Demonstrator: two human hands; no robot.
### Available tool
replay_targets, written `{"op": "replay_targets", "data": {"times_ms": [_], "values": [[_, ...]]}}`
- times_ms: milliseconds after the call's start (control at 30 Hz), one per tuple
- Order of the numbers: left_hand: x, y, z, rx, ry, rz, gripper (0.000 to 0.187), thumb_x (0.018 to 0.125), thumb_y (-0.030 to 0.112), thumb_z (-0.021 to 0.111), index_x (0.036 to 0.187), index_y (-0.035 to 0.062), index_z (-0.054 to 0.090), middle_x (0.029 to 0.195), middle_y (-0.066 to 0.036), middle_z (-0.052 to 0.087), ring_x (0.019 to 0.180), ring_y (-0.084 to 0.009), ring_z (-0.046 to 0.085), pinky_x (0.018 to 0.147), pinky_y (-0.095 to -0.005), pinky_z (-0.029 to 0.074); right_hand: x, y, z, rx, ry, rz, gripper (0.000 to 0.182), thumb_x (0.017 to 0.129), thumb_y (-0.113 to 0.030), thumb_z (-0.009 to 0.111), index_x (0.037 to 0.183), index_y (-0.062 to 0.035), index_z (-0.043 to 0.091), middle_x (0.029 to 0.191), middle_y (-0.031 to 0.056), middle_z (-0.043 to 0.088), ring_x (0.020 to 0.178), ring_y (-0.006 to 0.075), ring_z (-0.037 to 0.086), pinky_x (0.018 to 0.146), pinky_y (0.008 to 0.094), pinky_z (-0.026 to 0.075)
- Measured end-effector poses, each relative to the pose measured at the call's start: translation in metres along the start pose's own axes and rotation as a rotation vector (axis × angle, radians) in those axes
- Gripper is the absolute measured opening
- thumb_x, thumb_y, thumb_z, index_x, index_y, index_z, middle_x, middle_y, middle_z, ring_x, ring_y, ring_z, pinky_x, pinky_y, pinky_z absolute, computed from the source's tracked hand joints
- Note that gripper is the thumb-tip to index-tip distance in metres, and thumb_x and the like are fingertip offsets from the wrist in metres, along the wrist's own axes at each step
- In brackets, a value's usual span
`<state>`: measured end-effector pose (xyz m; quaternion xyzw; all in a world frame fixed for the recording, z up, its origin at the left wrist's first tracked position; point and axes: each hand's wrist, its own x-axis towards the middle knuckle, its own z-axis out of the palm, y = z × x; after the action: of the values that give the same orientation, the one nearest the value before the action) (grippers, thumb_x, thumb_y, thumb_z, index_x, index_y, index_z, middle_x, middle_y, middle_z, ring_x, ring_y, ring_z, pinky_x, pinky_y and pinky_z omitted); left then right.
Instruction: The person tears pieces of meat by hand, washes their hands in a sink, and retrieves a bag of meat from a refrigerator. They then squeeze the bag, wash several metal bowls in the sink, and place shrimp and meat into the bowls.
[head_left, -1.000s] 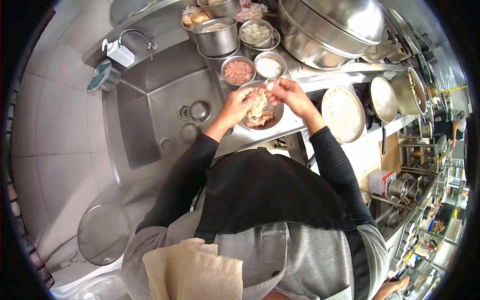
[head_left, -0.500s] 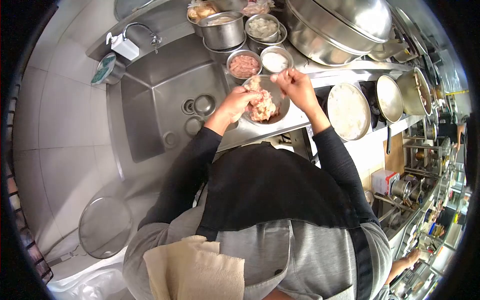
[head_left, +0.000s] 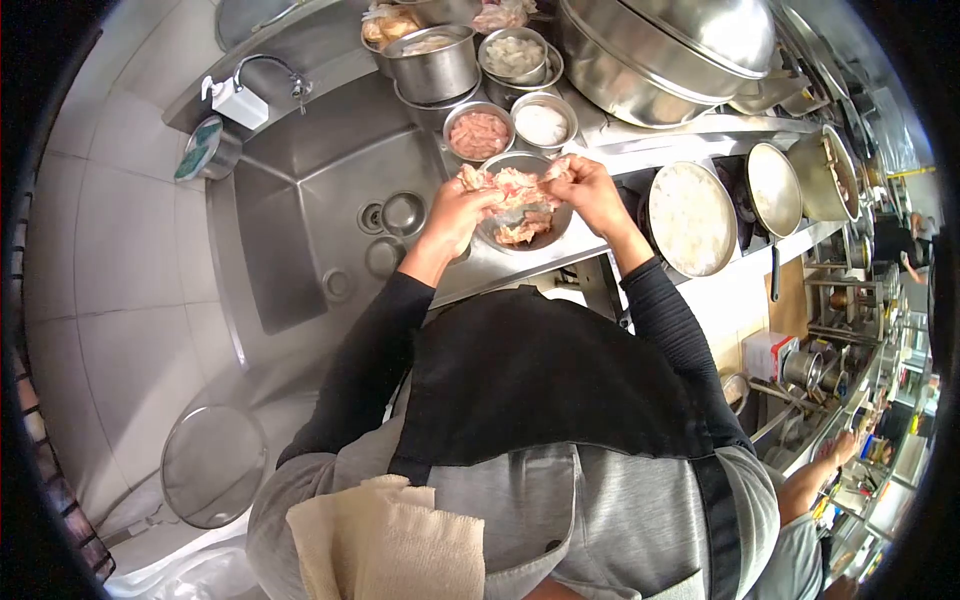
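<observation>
Stretched between my two hands is a strip of pale pink raw meat (head_left: 515, 186), held over a metal bowl (head_left: 484, 236). My left hand (head_left: 458, 218) is closed on its left end, and my right hand (head_left: 592, 193) pinches the right end. More raw meat pieces (head_left: 525, 230) lie in the bottom of the bowl. Just behind the bowl stand a small bowl of pink meat strips (head_left: 478, 134) and a small bowl of white contents (head_left: 541, 124).
To the left is a steel sink (head_left: 290, 215) with a faucet (head_left: 270, 62). A large steamer pot (head_left: 640, 70) stands at the back. On the stove at right are a wide pan of pale contents (head_left: 690, 218) and a frying pan (head_left: 775, 190). Another person's arm (head_left: 815, 475) shows at lower right.
My right hand has come down and taken hold of the meat's right end. The clump in my left hand is now spread out sideways, exposing pieces in the bowl.
</observation>
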<state>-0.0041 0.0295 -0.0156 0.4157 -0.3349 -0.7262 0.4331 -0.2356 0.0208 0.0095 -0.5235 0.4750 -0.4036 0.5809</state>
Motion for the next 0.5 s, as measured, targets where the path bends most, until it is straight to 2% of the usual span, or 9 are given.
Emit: {"op": "replay_targets", "data": {"times_ms": [33,133,200,267,333,400,433,500], "values": [[-0.003,0.002,0.000,-0.001,0.003,0.004,0.022,0.088,-0.002,0.062,0.109,-0.0026,0.060,0.103,-0.011,0.068,0.090,-0.0182,0.068,0.077,-0.0305,0.056,-0.001,0.000,-0.005,0.099,-0.012,0.026,0.014,0.082,0.001,0.068,0.096,0.0009,0.066,0.087,0.0039,0.070,0.073,0.0104,0.065,0.069,0.0240,0.053],[-0.006,0.003,0.002,-0.091,0.029,0.057,0.022,0.086,-0.002,0.063,0.109,-0.0015,0.060,0.102,-0.009,0.068,0.087,-0.0167,0.067,0.075,-0.0290,0.055,-0.012,-0.005,0.009,0.144,-0.013,0.001,0.020,0.082,0.001,0.068,0.103,0.0005,0.066,0.089,0.0050,0.070,0.076,0.0109,0.066,0.071,0.0242,0.054],[-0.003,-0.001,0.002,-0.083,0.000,0.038,0.023,0.086,-0.003,0.063,0.109,-0.0012,0.061,0.101,-0.008,0.068,0.086,-0.0161,0.067,0.074,-0.0286,0.054,-0.015,-0.011,0.029,0.137,0.065,-0.049,0.022,0.081,-0.004,0.070,0.103,0.0006,0.067,0.087,0.0050,0.071,0.074,0.0107,0.065,0.069,0.0258,0.053],[-0.003,-0.004,0.008,-0.076,0.019,0.044,0.023,0.086,-0.003,0.062,0.109,-0.0012,0.061,0.101,-0.009,0.068,0.086,-0.0164,0.067,0.074,-0.0288,0.054,-0.013,-0.010,0.033,-0.358,0.144,-0.199,0.025,0.079,-0.009,0.073,0.102,0.0008,0.068,0.083,0.0055,0.071,0.071,0.0102,0.062,0.068,0.0271,0.052],[-0.004,-0.006,0.010,-0.065,0.042,0.047,0.023,0.086,-0.003,0.062,0.109,-0.0011,0.061,0.101,-0.009,0.068,0.086,-0.0167,0.067,0.074,-0.0290,0.054,-0.009,-0.014,0.036,-0.382,0.151,-0.213,0.029,0.076,-0.011,0.075,0.101,0.0008,0.069,0.078,0.0063,0.070,0.067,0.0101,0.060,0.066,0.0276,0.051],[-0.006,-0.003,0.013,-0.138,0.005,0.074,0.021,0.087,-0.002,0.062,0.108,-0.0012,0.061,0.102,-0.009,0.068,0.086,-0.0179,0.067,0.075,-0.0299,0.054,-0.008,-0.019,0.035,-0.453,0.120,-0.237,0.023,0.077,-0.010,0.074,0.097,0.0019,0.069,0.079,0.0057,0.070,0.066,0.0101,0.059,0.064,0.0265,0.049],[-0.007,-0.001,0.016,-0.138,0.004,0.074,0.021,0.087,-0.002,0.062,0.108,-0.0012,0.061,0.102,-0.009,0.068,0.086,-0.0179,0.067,0.075,-0.0299,0.054,-0.004,-0.011,0.031,-0.453,0.121,-0.236,0.023,0.077,-0.010,0.074,0.097,0.0019,0.069,0.079,0.0057,0.070,0.066,0.0101,0.059,0.064,0.0265,0.049],[-0.010,0.004,0.021,-0.203,-0.032,0.058,0.022,0.089,-0.002,0.057,0.111,-0.0013,0.060,0.103,-0.010,0.068,0.088,-0.0178,0.066,0.077,-0.0303,0.054,0.005,0.002,0.023,-0.164,0.088,-0.161,0.013,0.080,-0.006,0.072,0.089,0.0020,0.069,0.081,0.0071,0.071,0.065,0.0103,0.061,0.061,0.0249,0.049]]}}
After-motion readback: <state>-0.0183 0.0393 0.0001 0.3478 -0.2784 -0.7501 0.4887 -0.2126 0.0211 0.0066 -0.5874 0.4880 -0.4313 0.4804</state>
